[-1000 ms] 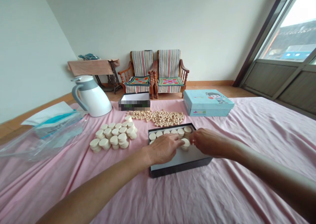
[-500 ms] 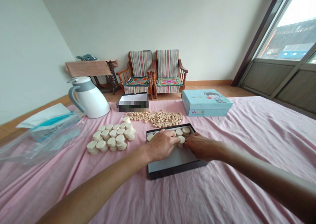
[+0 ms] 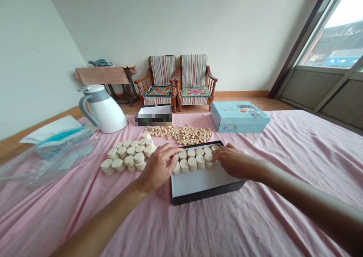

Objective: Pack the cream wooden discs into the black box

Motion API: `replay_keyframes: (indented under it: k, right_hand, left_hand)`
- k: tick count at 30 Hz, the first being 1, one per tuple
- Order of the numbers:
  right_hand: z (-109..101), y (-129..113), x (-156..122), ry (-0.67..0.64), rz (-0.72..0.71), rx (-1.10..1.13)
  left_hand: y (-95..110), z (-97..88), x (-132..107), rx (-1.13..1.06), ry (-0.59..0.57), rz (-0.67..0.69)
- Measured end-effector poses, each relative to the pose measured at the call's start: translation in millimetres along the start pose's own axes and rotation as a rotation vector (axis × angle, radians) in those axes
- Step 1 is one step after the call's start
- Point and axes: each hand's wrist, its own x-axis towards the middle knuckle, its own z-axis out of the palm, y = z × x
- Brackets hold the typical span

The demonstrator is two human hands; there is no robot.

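Note:
A shallow black box (image 3: 208, 194) with a pale inside lies in front of me. Two rows of stacked round cream discs (image 3: 192, 163) stand along its far side. My left hand (image 3: 159, 165) is over the box's left edge, its bent fingers apart and the fingertips near the left end of the rows; I see nothing in it. At the right end, my right hand (image 3: 235, 162) has its fingers curled against the disc stacks, with the fingertips partly hidden. More stacked discs (image 3: 131, 151) stand on the cloth left of the box.
Small light wooden pieces (image 3: 191, 135) lie in a pile beyond the box. Behind them is another dark box (image 3: 153, 110). A light-blue box (image 3: 239, 117) sits at the right, a white jug (image 3: 106, 111) at the left, beside a clear plastic bag (image 3: 59, 155). Pink cloth (image 3: 204, 230) lies underneath.
My left hand has moved left from over the disc rows to the box's left edge, uncovering the stacks. My right hand stays at the right end. The view has shifted slightly.

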Motion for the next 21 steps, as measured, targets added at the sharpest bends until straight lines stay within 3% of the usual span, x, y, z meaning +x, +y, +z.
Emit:
replay_keyframes:
  k: [7, 10, 13, 16, 21]
  right_hand:
    - [-3.7, 0.0, 1.8, 0.031, 0.017, -0.005]
    - [-1.8, -2.2, -0.6, -0.039, -0.023, 0.004]
    - [7.9, -7.0, 0.2, -0.115, -0.095, -0.006]
    - [17.0, -10.3, 1.7, -0.11, -0.112, -0.023]
    - [12.4, -12.0, -0.5, -0.084, -0.074, 0.042]
  left_hand:
    - [-18.5, -24.0, -30.0, 0.017, 0.11, -0.125]
    - [-24.4, -29.2, -41.0, 0.017, 0.138, -0.159]
    - [-27.5, -27.9, -47.7, 0.002, 0.123, -0.182]
    - [-27.8, -23.3, -50.8, -0.013, 0.091, -0.18]
    - [-29.6, -19.9, -55.1, -0.027, 0.088, -0.195]
